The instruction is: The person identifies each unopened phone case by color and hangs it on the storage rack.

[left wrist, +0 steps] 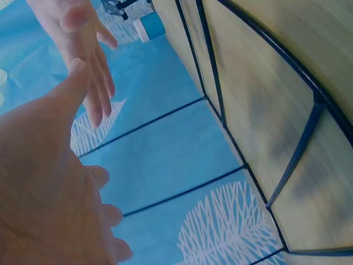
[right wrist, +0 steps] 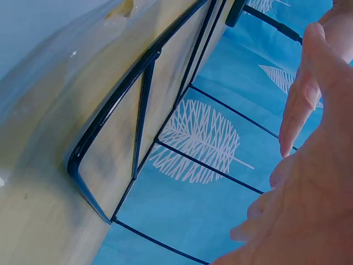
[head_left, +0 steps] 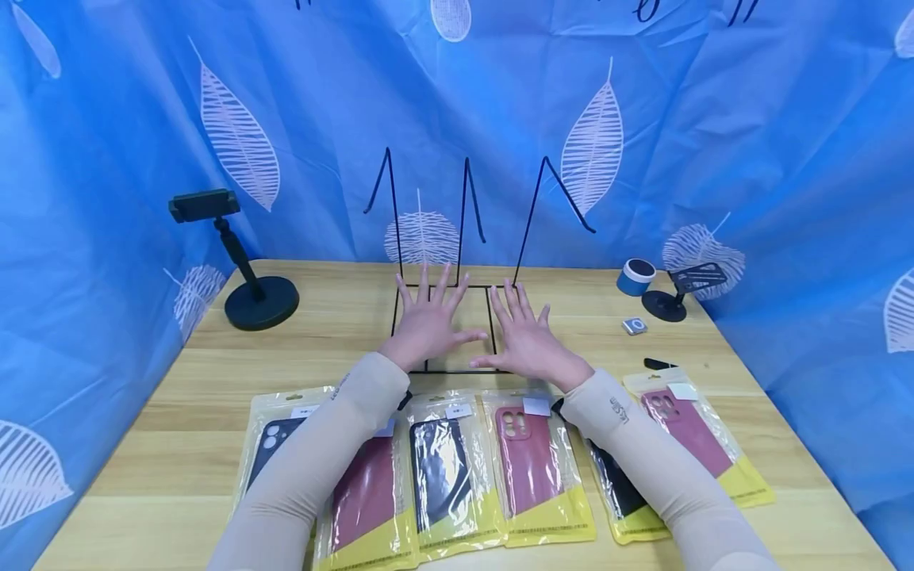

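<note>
- Left hand (head_left: pixel 428 321) and right hand (head_left: pixel 528 341) hover side by side, fingers spread and straight, palms down, holding nothing.
- Both hang over the flat base of the black wire rack (head_left: pixel 457 238); whether they touch it I cannot tell.
- The rack's three uprights rise at 12 o'clock from the fingertips; its long axis runs 9 to 3.
- Left hand lies nearer the 9 o'clock bay, right hand the 3 o'clock one.
- Bagged phone cases (head_left: pixel 531 468) lie in a row at 6 o'clock, under the forearms.
</note>
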Available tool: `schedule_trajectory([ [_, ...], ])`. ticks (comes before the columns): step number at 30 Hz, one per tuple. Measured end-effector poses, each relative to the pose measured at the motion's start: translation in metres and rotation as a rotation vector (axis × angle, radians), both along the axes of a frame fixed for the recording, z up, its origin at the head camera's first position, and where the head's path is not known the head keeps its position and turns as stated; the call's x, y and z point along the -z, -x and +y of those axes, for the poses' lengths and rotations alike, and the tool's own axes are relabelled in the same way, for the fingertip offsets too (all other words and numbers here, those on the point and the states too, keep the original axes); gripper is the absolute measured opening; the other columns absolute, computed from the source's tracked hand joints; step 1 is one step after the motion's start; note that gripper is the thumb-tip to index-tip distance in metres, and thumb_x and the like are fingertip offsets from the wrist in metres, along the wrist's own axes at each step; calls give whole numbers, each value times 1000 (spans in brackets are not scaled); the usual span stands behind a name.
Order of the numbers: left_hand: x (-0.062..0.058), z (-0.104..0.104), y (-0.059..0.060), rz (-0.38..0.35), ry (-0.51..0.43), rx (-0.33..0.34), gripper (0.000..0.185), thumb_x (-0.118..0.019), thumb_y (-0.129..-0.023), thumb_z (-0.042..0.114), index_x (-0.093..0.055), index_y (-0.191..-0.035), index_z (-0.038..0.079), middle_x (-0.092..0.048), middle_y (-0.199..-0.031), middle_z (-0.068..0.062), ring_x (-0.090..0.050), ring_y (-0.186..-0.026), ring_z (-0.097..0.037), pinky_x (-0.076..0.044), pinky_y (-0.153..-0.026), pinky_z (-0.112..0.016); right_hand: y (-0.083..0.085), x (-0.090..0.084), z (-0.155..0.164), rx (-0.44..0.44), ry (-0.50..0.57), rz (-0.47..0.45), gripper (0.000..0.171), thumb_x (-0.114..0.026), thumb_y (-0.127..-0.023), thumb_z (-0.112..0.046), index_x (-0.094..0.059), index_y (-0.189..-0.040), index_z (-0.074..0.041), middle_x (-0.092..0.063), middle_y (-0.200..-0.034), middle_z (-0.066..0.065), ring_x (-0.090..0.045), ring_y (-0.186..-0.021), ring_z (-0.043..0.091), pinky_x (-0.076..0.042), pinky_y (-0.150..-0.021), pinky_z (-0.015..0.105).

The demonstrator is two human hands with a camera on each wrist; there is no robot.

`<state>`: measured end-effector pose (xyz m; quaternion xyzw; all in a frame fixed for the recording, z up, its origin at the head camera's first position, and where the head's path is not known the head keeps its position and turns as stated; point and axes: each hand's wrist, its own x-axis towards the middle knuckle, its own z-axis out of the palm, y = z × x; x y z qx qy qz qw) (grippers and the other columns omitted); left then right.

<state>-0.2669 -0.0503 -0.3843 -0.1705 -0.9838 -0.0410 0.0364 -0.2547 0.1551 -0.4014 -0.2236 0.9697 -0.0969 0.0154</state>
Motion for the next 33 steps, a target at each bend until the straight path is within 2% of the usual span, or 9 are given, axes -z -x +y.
schedule_trajectory([
  [4, 0, -19, 8, 1, -86, -53, 104, -31, -83, 87, 18, -155, 31, 23, -163, -5, 18, -151, -39, 21, -110, -69, -5, -6, 7, 40, -17, 52, 111, -55, -85, -73, 6, -159, -18, 26, -162, 10, 23, -150, 36, 10, -109, 75],
  [6, -3, -37, 10, -35, -130, -81, 102, -34, -86, 82, 13, -158, 27, 13, -166, -9, 5, -153, -41, 15, -114, -69, -9, -14, 18, 67, -47, 90, 104, -52, -88, -72, -2, -160, -16, 23, -163, 11, 22, -150, 37, 10, -111, 73],
  [10, -12, -73, 9, -187, -128, -144, 88, -45, -97, 65, -16, -160, 11, -45, -151, -21, -50, -132, -41, -33, -113, -63, -24, -34, 51, 103, -103, 137, 88, -56, -92, -61, -25, -158, -11, -6, -166, 19, -2, -153, 43, -1, -117, 71],
  [13, -13, -90, 6, -259, -89, -168, 73, -49, -101, 51, -34, -153, 2, -64, -127, -23, -65, -105, -38, -52, -94, -53, -40, -42, 73, 116, -137, 151, 74, -61, -95, -51, -41, -151, -7, -40, -154, 23, -37, -142, 45, -25, -115, 67],
  [16, -7, -99, 3, -321, -63, -120, 67, -54, -101, 43, -40, -149, -1, -58, -137, -24, -60, -119, -40, -51, -98, -54, -56, -42, 89, 130, -166, 160, 62, -65, -94, -43, -53, -142, -5, -61, -136, 22, -59, -122, 43, -48, -100, 60],
  [19, 3, -99, 0, -395, -52, -37, 69, -60, -97, 44, -43, -147, 0, -47, -149, -23, -49, -133, -43, -39, -110, -60, -69, -37, 102, 151, -186, 145, 52, -70, -92, -35, -60, -134, -5, -68, -125, 20, -67, -108, 40, -57, -83, 53],
  [22, 13, -95, -3, -442, -29, 21, 77, -65, -93, 50, -41, -149, 2, -33, -159, -21, -37, -143, -43, -28, -115, -66, -79, -30, 117, 195, -210, 79, 51, -70, -91, -31, -60, -134, -5, -69, -124, 20, -67, -107, 40, -56, -79, 53],
  [29, 18, -90, -10, -515, -22, 6, 100, -70, -85, 57, -23, -158, 7, -11, -166, -17, -14, -152, -41, -11, -119, -68, -84, -20, 178, 361, -191, -72, 59, -63, -94, -35, -52, -140, 0, -60, -129, 31, -57, -114, 53, -50, -81, 65],
  [33, 20, -91, -10, -528, -18, 15, 103, -70, -84, 58, -21, -158, 6, -8, -167, -17, -12, -153, -41, -8, -119, -68, -84, -19, 226, 469, -210, -183, 83, -60, -92, -55, -46, -138, 12, -53, -124, 42, -52, -110, 59, -48, -79, 68],
])
